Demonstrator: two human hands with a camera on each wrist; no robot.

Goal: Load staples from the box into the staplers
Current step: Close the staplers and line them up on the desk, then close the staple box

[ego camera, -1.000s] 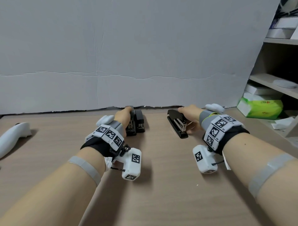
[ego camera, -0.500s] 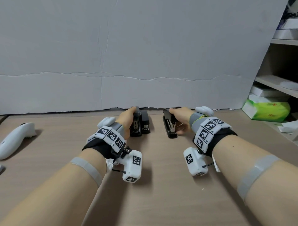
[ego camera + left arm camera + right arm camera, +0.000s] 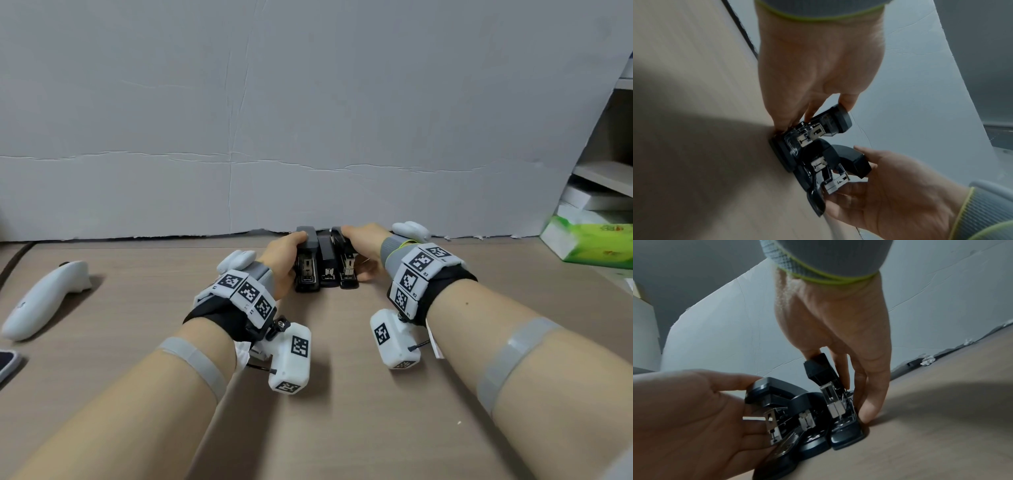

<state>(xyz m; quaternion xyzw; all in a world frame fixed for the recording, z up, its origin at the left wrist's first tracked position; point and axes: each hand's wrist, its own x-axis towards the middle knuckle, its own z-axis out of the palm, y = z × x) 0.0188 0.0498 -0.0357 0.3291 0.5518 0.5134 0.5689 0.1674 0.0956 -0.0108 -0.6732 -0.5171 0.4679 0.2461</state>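
Left hand [image 3: 282,255]: grips the left stapler [image 3: 307,263] from its outer side, thumb on the raised top arm, fingers along the flank.
Right hand [image 3: 363,245]: holds the right stapler [image 3: 347,262] from the outer side, thumb on its top arm, fingers reaching down the side to the base.
Middle stapler [image 3: 327,262]: sits between the other two, touching both; neither hand is on it.
Staplers together: three dark ones pressed side by side at the far edge of the table [image 3: 342,428], right against the grey backdrop board [image 3: 308,120]; in the wrist views the metal magazines show under the lifted arms.
Surface: light wood-grain tabletop, with shadow near the wrists.
Room: creased grey board upright behind the table; a shelf unit [image 3: 606,178] at the right.
Around: a white handheld controller [image 3: 44,299] lies well to the left; a green tissue pack [image 3: 589,240] lies at the right by the shelf.
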